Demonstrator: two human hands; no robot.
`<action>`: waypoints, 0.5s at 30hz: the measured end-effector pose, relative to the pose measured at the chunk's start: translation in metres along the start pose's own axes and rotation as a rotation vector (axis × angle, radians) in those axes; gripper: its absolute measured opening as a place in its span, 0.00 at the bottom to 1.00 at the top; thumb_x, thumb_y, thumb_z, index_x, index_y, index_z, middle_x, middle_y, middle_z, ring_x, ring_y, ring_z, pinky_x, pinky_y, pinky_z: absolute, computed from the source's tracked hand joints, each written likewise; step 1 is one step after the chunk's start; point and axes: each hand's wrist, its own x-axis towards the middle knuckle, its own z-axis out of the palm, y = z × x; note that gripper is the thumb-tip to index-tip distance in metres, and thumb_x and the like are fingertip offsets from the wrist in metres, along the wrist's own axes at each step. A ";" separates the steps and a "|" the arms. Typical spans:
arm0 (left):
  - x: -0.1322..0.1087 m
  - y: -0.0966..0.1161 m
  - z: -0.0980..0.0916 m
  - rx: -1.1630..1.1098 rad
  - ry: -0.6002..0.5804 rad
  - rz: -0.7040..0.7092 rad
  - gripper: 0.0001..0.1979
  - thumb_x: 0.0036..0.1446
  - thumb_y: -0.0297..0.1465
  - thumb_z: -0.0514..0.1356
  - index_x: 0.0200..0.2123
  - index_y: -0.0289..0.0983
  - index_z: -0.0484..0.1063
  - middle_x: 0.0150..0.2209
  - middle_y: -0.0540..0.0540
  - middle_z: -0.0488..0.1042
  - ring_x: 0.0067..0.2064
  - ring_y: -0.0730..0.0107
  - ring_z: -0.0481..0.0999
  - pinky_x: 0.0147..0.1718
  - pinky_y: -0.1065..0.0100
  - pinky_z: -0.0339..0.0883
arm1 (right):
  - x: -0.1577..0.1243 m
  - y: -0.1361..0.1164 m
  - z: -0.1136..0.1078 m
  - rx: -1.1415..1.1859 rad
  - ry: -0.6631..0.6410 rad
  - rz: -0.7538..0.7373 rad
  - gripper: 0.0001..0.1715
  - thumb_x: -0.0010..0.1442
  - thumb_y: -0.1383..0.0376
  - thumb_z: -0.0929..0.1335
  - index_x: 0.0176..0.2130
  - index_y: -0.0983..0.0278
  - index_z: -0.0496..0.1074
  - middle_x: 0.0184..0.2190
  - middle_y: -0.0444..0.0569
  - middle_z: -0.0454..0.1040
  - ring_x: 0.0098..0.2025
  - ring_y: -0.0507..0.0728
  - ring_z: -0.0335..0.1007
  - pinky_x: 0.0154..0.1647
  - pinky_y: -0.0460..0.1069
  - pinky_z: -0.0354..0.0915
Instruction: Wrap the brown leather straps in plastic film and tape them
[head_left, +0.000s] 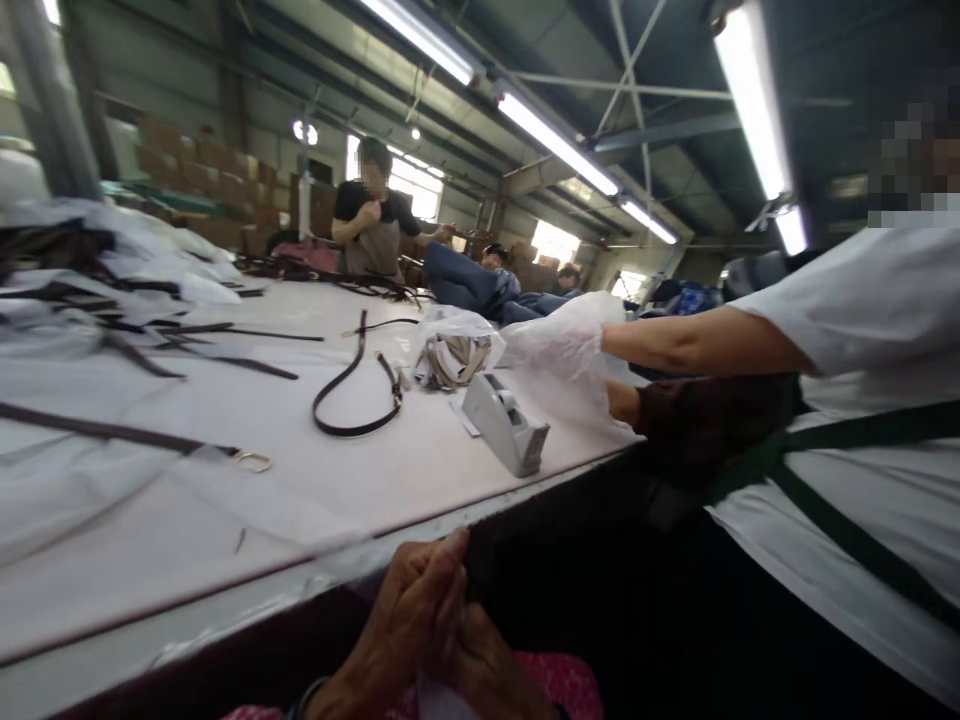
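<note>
Both of my hands are together at the table's front edge, low in the head view. My left hand (405, 610) has its fingers pressed together around a bit of thin whitish material (442, 695), which hangs down between the hands. Against it, lower and to the right, my right hand (491, 660) is closed too; its fingertips are partly hidden, and what it grips is hard to make out. Beyond my hands, on the white table (300, 500), stands a grey tape dispenser (504, 425).
A dark looped belt (356, 430) and a clear bag of beige strips (454, 360) lie behind the dispenser. More belts (120, 430) and plastic sheeting cover the left. At right, a person in white (885, 330) reaches into a plastic bag (562, 355). Another person (375, 225) stands across the table.
</note>
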 end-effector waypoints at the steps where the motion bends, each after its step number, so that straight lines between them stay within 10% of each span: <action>1: -0.004 -0.001 -0.001 0.001 0.033 0.001 0.37 0.56 0.63 0.57 0.13 0.40 0.52 0.10 0.56 0.51 0.14 0.81 0.47 0.16 0.72 0.38 | 0.000 0.004 0.006 -0.002 -0.007 0.027 0.28 0.67 0.45 0.64 0.39 0.63 0.82 0.35 0.51 0.79 0.41 0.61 0.73 0.39 0.50 0.69; 8: -0.001 -0.012 -0.020 -0.104 0.336 0.086 0.39 0.59 0.63 0.53 0.10 0.41 0.50 0.10 0.56 0.48 0.14 0.80 0.48 0.17 0.68 0.42 | 0.005 0.028 0.020 -0.165 0.266 -0.257 0.16 0.64 0.54 0.70 0.46 0.61 0.76 0.36 0.52 0.77 0.37 0.60 0.75 0.39 0.50 0.72; 11: 0.003 -0.012 -0.023 -0.035 0.417 0.088 0.39 0.57 0.65 0.53 0.10 0.41 0.51 0.10 0.54 0.49 0.15 0.78 0.49 0.18 0.68 0.43 | 0.002 0.021 0.015 -0.355 0.435 -0.523 0.29 0.59 0.62 0.75 0.59 0.55 0.72 0.51 0.57 0.76 0.50 0.67 0.75 0.49 0.56 0.73; 15: 0.001 -0.007 -0.019 0.009 0.423 0.061 0.38 0.48 0.67 0.58 0.13 0.41 0.51 0.13 0.56 0.49 0.18 0.78 0.48 0.20 0.68 0.43 | -0.006 -0.008 0.011 -0.506 0.335 -0.716 0.25 0.61 0.72 0.71 0.55 0.51 0.78 0.51 0.56 0.77 0.49 0.65 0.76 0.45 0.56 0.73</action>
